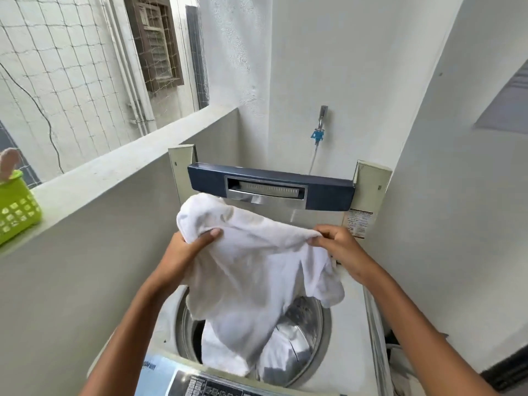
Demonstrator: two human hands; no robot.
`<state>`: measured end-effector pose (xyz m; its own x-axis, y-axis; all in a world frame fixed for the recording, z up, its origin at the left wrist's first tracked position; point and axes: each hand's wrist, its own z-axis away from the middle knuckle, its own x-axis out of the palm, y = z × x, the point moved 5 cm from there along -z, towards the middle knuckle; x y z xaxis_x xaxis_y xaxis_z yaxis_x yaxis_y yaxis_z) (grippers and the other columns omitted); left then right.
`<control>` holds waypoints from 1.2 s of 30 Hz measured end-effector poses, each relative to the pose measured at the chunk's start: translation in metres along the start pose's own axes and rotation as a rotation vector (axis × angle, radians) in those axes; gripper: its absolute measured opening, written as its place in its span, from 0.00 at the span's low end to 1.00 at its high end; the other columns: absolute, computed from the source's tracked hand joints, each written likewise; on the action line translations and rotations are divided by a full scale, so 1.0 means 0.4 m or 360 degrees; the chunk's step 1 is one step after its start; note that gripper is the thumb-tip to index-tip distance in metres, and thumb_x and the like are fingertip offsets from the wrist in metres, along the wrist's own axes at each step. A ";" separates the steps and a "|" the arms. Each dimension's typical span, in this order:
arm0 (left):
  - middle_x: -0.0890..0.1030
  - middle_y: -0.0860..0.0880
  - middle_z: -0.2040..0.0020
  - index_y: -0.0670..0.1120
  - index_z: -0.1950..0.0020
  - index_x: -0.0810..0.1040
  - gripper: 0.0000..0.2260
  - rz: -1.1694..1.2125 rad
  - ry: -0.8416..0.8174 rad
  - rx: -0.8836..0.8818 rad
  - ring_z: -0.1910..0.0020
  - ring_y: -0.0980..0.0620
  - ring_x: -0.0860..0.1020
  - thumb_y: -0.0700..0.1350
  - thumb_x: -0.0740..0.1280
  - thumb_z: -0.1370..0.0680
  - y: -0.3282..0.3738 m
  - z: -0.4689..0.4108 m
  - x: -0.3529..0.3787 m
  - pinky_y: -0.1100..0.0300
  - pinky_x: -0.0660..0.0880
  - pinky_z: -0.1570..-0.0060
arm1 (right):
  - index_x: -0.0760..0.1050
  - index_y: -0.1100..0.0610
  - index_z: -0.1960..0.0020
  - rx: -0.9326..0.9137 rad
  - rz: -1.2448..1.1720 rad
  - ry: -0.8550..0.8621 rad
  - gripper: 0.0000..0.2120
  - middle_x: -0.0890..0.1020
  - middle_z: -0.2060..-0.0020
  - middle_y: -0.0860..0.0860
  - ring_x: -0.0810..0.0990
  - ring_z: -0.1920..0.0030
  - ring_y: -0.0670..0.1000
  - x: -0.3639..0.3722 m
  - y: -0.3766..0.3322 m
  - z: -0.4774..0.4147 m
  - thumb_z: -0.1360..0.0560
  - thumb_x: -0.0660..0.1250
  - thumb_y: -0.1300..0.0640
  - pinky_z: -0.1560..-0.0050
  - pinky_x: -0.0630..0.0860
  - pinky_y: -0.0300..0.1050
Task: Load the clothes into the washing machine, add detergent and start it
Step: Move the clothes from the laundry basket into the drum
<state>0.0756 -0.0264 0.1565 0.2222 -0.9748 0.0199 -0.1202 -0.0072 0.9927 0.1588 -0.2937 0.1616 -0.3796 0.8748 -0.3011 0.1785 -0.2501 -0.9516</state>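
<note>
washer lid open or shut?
Open. The lid stands upright at the back, the drum is exposed, and a white cloth hangs into it.

A green perforated basket [17, 214] sits on the ledge [114, 170]; a blue-fitted tap [319, 130] projects from the wall.

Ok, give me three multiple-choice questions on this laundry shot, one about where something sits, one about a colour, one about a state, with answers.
1. Where is the basket?
A. on the ledge at left
B. inside the drum
C. on the lid

2. What colour is the cloth?
A. blue
B. white
C. green

3. How is the washer?
A. lid shut
B. lid open, drum empty
C. lid open, cloth hanging into the drum

Answers: 1 A, it stands on the ledge. 2 B, the cloth is plainly white. 3 C, the left hand and right hand hold the cloth over the drum, with the lid raised.
</note>
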 end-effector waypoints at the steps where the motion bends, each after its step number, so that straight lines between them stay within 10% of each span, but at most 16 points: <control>1: 0.85 0.48 0.51 0.51 0.49 0.81 0.28 0.0063 -0.0038 -0.0033 0.51 0.49 0.83 0.60 0.78 0.45 -0.006 -0.001 0.006 0.53 0.79 0.52 | 0.78 0.54 0.64 0.0060 0.0043 -0.0060 0.15 0.79 0.70 0.40 0.74 0.67 0.37 0.005 0.014 0.004 0.27 0.61 0.71 0.65 0.68 0.34; 8: 0.84 0.45 0.52 0.40 0.40 0.74 0.27 0.0305 -0.0269 -0.0163 0.52 0.48 0.82 0.45 0.72 0.38 -0.078 -0.015 0.099 0.58 0.79 0.58 | 0.73 0.50 0.40 0.0125 -0.0263 -0.0397 0.22 0.79 0.41 0.48 0.77 0.41 0.45 0.100 0.019 0.013 0.30 0.64 0.67 0.47 0.74 0.35; 12: 0.85 0.47 0.54 0.43 0.46 0.77 0.26 0.0286 -0.0459 -0.0234 0.54 0.49 0.82 0.45 0.72 0.43 -0.092 -0.010 0.137 0.57 0.79 0.55 | 0.70 0.49 0.37 0.0262 -0.0455 -0.0635 0.21 0.80 0.46 0.42 0.79 0.42 0.45 0.174 0.041 0.030 0.27 0.68 0.62 0.40 0.75 0.43; 18: 0.76 0.42 0.50 0.35 0.42 0.68 0.39 -0.0078 -0.0902 -0.0364 0.52 0.47 0.76 0.56 0.80 0.42 -0.082 0.008 0.093 0.56 0.75 0.54 | 0.77 0.55 0.47 0.0270 -0.0533 -0.0176 0.09 0.82 0.55 0.50 0.80 0.54 0.49 0.107 0.047 -0.005 0.25 0.65 0.64 0.50 0.75 0.50; 21: 0.73 0.47 0.59 0.43 0.53 0.68 0.35 0.0073 -0.0765 -0.0461 0.61 0.53 0.72 0.67 0.75 0.43 -0.074 -0.001 0.089 0.61 0.69 0.64 | 0.75 0.52 0.42 0.0236 -0.0372 -0.0229 0.13 0.82 0.54 0.47 0.79 0.53 0.48 0.099 0.020 -0.012 0.24 0.60 0.62 0.53 0.74 0.47; 25: 0.79 0.53 0.46 0.51 0.38 0.71 0.41 -0.0178 -0.0515 -0.0295 0.50 0.56 0.79 0.72 0.71 0.44 -0.046 -0.008 0.124 0.60 0.75 0.50 | 0.77 0.57 0.47 0.0069 -0.0191 -0.0263 0.09 0.81 0.54 0.50 0.78 0.54 0.47 0.131 -0.016 -0.010 0.25 0.62 0.63 0.51 0.74 0.43; 30: 0.84 0.50 0.53 0.48 0.49 0.81 0.23 -0.0665 -0.0492 -0.0083 0.54 0.56 0.81 0.61 0.71 0.37 -0.001 -0.009 0.180 0.53 0.78 0.50 | 0.78 0.51 0.59 -0.0103 -0.0124 -0.0393 0.07 0.78 0.61 0.48 0.75 0.57 0.46 0.142 -0.043 -0.006 0.28 0.68 0.63 0.54 0.70 0.42; 36: 0.84 0.54 0.59 0.52 0.54 0.83 0.05 -0.0806 -0.0371 0.0206 0.59 0.58 0.78 0.41 0.70 0.26 0.045 -0.035 0.151 0.55 0.77 0.54 | 0.72 0.51 0.45 0.0004 0.0168 -0.0487 0.20 0.76 0.52 0.48 0.75 0.52 0.49 0.113 0.009 -0.002 0.33 0.73 0.63 0.47 0.72 0.47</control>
<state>0.1003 -0.0822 0.1773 0.0655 -0.8659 -0.4959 -0.1753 -0.4992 0.8486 0.1429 -0.2547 0.1445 -0.6143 0.6789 -0.4021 0.2294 -0.3339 -0.9143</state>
